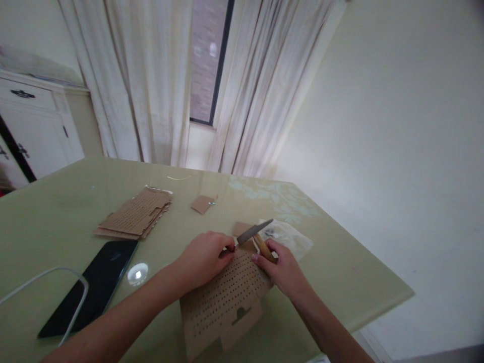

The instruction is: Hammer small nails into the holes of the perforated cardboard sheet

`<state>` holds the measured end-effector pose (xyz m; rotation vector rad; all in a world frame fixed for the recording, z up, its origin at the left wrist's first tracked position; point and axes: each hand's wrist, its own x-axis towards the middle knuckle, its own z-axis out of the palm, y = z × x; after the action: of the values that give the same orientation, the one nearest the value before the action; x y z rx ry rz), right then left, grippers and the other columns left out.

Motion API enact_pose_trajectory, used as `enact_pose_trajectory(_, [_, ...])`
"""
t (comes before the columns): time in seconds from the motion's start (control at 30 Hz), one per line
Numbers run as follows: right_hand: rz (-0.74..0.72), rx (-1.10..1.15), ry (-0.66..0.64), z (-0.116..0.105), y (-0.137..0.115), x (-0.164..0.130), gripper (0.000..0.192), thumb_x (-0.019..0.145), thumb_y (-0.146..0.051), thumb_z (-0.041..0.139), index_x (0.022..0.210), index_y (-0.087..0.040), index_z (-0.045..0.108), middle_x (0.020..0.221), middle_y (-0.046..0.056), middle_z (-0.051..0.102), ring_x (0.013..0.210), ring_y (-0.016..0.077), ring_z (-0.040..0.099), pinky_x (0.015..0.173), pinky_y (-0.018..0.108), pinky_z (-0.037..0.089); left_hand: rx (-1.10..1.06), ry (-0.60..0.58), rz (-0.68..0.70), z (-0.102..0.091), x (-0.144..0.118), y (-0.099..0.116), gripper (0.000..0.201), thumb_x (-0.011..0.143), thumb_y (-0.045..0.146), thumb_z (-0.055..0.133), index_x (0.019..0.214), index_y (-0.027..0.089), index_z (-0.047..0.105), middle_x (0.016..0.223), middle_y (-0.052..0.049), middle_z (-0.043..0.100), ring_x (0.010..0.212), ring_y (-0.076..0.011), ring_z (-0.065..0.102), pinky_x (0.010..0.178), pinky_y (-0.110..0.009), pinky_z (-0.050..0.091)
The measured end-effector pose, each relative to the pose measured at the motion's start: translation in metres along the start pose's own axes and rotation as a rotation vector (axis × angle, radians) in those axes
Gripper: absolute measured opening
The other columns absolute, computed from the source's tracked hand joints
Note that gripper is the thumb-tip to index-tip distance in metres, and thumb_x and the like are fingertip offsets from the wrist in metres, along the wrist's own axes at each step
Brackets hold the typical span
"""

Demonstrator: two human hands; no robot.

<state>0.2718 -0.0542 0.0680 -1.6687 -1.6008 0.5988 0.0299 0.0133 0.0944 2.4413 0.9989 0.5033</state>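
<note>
A perforated brown cardboard sheet lies flat on the green table in front of me. My left hand presses down on its upper edge with the fingers curled. My right hand grips the wooden handle of a knife; the grey blade points up and to the right, above the sheet's far corner. The two hands are close together, just apart.
A stack of similar perforated cardboard pieces lies at the left. A small cardboard scrap sits further back. A clear plastic bag is beside the knife. A dark phone and a white cable lie at the near left.
</note>
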Motion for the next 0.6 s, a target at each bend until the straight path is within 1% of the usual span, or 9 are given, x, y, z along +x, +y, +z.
enact_pose_trajectory(0.03, [-0.016,-0.024,0.011,-0.003,-0.003,-0.001,0.024,0.089,-0.044,0.070,0.086,-0.022,0.063,0.086,0.003,0.064,0.086,0.0245,0.060,0.075,0.034,0.045,-0.011,-0.002,-0.012,0.000,0.000,0.000,0.021,0.095,0.027,0.061,0.083,0.022,0.078,0.087,-0.005,0.081,0.081,-0.0239,0.074,0.071,-0.032,0.046])
enact_pose_trajectory(0.1, [-0.049,-0.081,0.013,-0.014,-0.014,-0.003,0.028,0.099,-0.047,0.059,0.088,-0.022,0.063,0.086,0.004,0.065,0.084,0.0241,0.060,0.075,0.034,0.044,-0.027,-0.010,-0.036,-0.001,0.001,0.000,0.020,0.094,0.029,0.063,0.084,0.023,0.079,0.088,-0.005,0.082,0.083,-0.0246,0.075,0.072,-0.032,0.048])
enact_pose_trajectory(0.13, [-0.067,-0.115,0.004,-0.021,-0.022,-0.004,0.031,0.103,-0.047,0.054,0.087,-0.022,0.063,0.083,0.003,0.064,0.081,0.0232,0.059,0.073,0.034,0.042,-0.032,-0.012,-0.045,-0.001,0.001,0.000,0.020,0.094,0.030,0.064,0.085,0.023,0.080,0.089,-0.005,0.083,0.084,-0.0251,0.076,0.072,-0.032,0.048])
enact_pose_trajectory(0.17, [-0.092,-0.182,-0.040,-0.028,-0.032,-0.005,0.034,0.106,-0.046,0.049,0.086,-0.022,0.062,0.078,0.002,0.063,0.076,0.0221,0.059,0.071,0.034,0.040,-0.036,-0.014,-0.051,-0.001,0.001,0.000,0.019,0.093,0.030,0.065,0.086,0.023,0.081,0.089,-0.005,0.083,0.084,-0.0255,0.077,0.073,-0.032,0.049])
enact_pose_trajectory(0.2, [-0.126,-0.262,-0.085,-0.036,-0.043,-0.007,0.036,0.108,-0.044,0.046,0.084,-0.023,0.061,0.075,0.001,0.063,0.072,0.0214,0.058,0.068,0.034,0.038,-0.040,-0.014,-0.056,-0.001,0.001,-0.001,0.019,0.093,0.031,0.065,0.088,0.023,0.082,0.089,-0.005,0.084,0.085,-0.0258,0.077,0.073,-0.032,0.050])
enact_pose_trajectory(0.23, [-0.159,-0.330,-0.104,-0.042,-0.054,-0.008,0.034,0.108,-0.043,0.048,0.086,-0.023,0.063,0.076,0.002,0.064,0.072,0.0216,0.059,0.068,0.034,0.036,-0.044,-0.011,-0.061,-0.001,0.001,-0.001,0.019,0.092,0.031,0.066,0.089,0.023,0.082,0.089,-0.006,0.084,0.085,-0.0260,0.077,0.073,-0.032,0.051])
enact_pose_trajectory(0.33, [-0.234,-0.446,-0.105,-0.055,-0.083,-0.014,0.029,0.110,-0.040,0.049,0.092,-0.023,0.065,0.083,0.003,0.070,0.078,0.0226,0.062,0.071,0.034,0.038,-0.054,-0.002,-0.074,0.000,0.001,-0.003,0.019,0.092,0.033,0.067,0.089,0.024,0.083,0.090,-0.006,0.084,0.086,-0.0266,0.078,0.074,-0.032,0.052])
enact_pose_trajectory(0.43, [-0.257,-0.522,-0.104,-0.054,-0.100,-0.019,0.027,0.111,-0.038,0.048,0.094,-0.024,0.063,0.087,0.004,0.071,0.081,0.0231,0.065,0.073,0.034,0.039,-0.070,-0.001,-0.077,0.002,0.001,-0.003,0.018,0.091,0.033,0.069,0.092,0.024,0.084,0.092,-0.006,0.085,0.088,-0.0270,0.079,0.075,-0.032,0.054])
enact_pose_trajectory(0.6, [-0.202,-0.685,-0.198,-0.040,-0.105,-0.023,0.024,0.112,-0.033,0.048,0.094,-0.024,0.062,0.090,0.006,0.073,0.083,0.0260,0.070,0.073,0.036,0.040,-0.094,-0.008,-0.067,0.002,0.001,-0.002,0.017,0.090,0.029,0.069,0.094,0.025,0.085,0.092,-0.005,0.086,0.085,-0.0270,0.079,0.073,-0.033,0.054])
